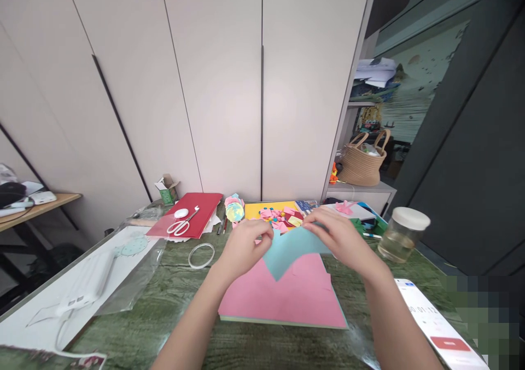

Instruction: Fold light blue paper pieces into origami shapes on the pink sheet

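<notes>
Between my two hands a sheet of light blue paper (292, 250) is held up, curved and with an uneven top edge. My left hand (251, 242) pinches its left side, fingers curled together. At the right, my right hand (337, 235) grips the paper's upper right part between thumb and fingers. Below it lies a stack of pink paper (283, 299) on the green table. Just behind the hands, small pink, yellow and blue paper pieces (279, 217) are scattered over a yellow sheet (253, 210), partly hidden by the blue paper.
White scissors (180, 225) rest on a red folder (205, 208) at the back left. A roll of tape (201, 256) lies left of the pink stack. On the right stand a lidded jar (400, 241) and a phone (437, 321). A white power strip (88, 282) is at left.
</notes>
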`<state>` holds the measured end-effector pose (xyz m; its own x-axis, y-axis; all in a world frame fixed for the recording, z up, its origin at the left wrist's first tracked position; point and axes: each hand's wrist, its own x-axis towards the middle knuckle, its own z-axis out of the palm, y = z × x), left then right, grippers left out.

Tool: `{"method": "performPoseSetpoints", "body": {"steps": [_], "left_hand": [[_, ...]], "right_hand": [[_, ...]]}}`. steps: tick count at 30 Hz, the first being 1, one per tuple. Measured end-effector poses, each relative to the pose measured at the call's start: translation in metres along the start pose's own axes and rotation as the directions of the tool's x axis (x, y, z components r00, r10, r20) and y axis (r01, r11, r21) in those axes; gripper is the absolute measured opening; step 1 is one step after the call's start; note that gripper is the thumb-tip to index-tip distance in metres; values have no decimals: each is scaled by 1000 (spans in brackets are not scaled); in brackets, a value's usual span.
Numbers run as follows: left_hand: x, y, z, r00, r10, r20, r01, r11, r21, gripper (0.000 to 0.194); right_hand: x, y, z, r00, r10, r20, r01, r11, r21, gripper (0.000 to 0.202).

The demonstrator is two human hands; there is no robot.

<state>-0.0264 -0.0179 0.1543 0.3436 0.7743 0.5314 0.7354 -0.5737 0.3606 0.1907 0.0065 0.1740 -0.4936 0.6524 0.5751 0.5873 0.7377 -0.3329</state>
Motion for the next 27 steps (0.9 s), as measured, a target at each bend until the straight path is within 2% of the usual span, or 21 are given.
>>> {"method": "performPoseSetpoints", "body": {"steps": [3,5,7,10,13,17,21,27], "left_hand": [[0,-12,-5,995,-55,-86,64,991,114,16],[0,-17,-7,987,-85,-135,104,984,147,15],[0,-18,-8,977,-107,-185,133,983,130,14],[-1,-7,-6,969,-118,-217,126,992,25,13],[-2,11,0,984,-103,-145,89,991,-105,9],[-3,25,7,995,-92,-25,84,974,-210,7],[-2,26,9,996,-87,24,90,964,-250,7],[-3,25,3,997,-66,47,76,964,-255,12]], "right_hand": [[-7,13,-16,989,101,-106,-104,994,-29,16],[-11,19,-25,982,140,-126,-147,988,-47,15],[-13,20,-28,985,144,-93,-150,987,-58,16],[-11,9,-20,995,103,-15,-104,993,-55,18],[-5,-8,-3,997,24,79,-20,999,-42,16],[-1,-24,13,991,-48,126,54,997,-49,14],[-2,-28,17,989,-59,135,69,995,-71,15],[-2,-25,12,991,-73,115,79,995,-55,15]]}}
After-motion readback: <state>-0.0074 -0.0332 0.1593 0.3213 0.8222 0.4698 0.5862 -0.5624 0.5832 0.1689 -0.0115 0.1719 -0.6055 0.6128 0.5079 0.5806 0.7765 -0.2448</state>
